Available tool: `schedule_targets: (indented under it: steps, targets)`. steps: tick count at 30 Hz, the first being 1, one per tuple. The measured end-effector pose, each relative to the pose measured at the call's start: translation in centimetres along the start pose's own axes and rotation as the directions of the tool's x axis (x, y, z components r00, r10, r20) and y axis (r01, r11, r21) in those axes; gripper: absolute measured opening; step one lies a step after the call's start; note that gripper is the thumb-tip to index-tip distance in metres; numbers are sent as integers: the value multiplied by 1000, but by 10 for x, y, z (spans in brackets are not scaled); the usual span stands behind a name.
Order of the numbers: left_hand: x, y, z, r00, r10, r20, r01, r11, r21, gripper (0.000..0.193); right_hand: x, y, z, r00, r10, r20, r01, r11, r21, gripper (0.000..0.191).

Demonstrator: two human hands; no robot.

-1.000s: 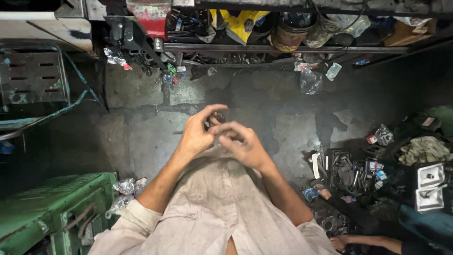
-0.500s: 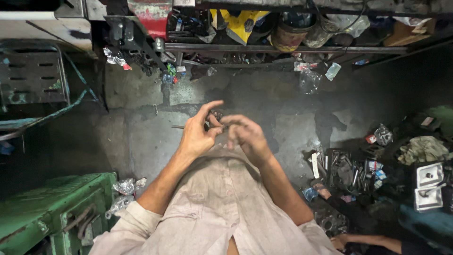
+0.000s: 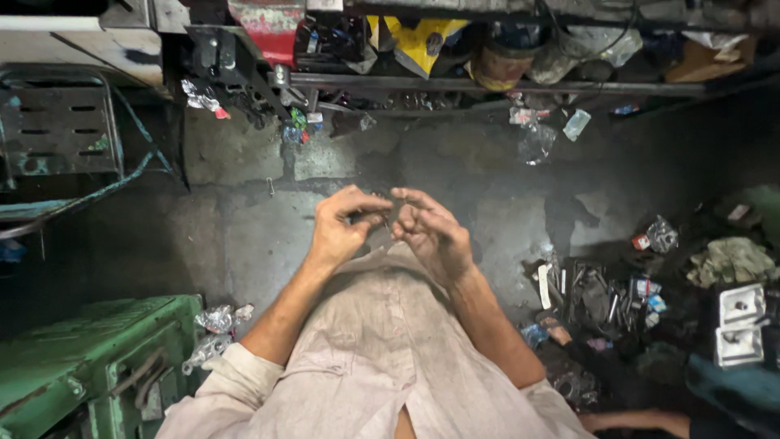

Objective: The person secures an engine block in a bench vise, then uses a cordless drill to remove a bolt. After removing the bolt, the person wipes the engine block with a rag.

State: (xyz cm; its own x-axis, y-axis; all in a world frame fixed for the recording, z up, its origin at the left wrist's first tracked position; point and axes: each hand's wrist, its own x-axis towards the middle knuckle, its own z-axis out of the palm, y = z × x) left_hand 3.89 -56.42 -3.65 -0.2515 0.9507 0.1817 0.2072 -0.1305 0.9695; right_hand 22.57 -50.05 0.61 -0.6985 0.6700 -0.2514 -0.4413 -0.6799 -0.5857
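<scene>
Up close, the left hand and the right hand meet in front of the chest over a pale, stained shirt, fingertips almost touching. Between them sits a small dark part, pinched by the left hand's thumb and forefinger; it is too small and shadowed to tell what it is. The right hand's fingers curl narrowly toward the same part, and I cannot tell whether they grip it or only touch it. Below lies a grey concrete floor. A green metal box stands at the lower left, with crumpled clear wrappers just beside it. To the right, a heap of dark tools lies on the floor, and another person's hand shows at the bottom right edge.
</scene>
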Motion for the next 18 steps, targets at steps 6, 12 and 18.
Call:
schedule_targets:
  steps: [6, 12, 18]
  targets:
    - [1, -28, -4, 961, -189, 201, 234, 943, -236, 32, -5, 9, 12, 934, -227, 275, 324, 219, -920, 23]
    - [-15, -61, 6, 681, -576, 452, 579, 46, -814, 25, -4, 11, -11, 959, -238, 155, 284, 774, -566, 18]
    - [-3, -16, 3, 938, -282, 201, 346, 736, -582, 28, 7, 11, -13, 1000, 5, 6, -6, 953, 302, 48]
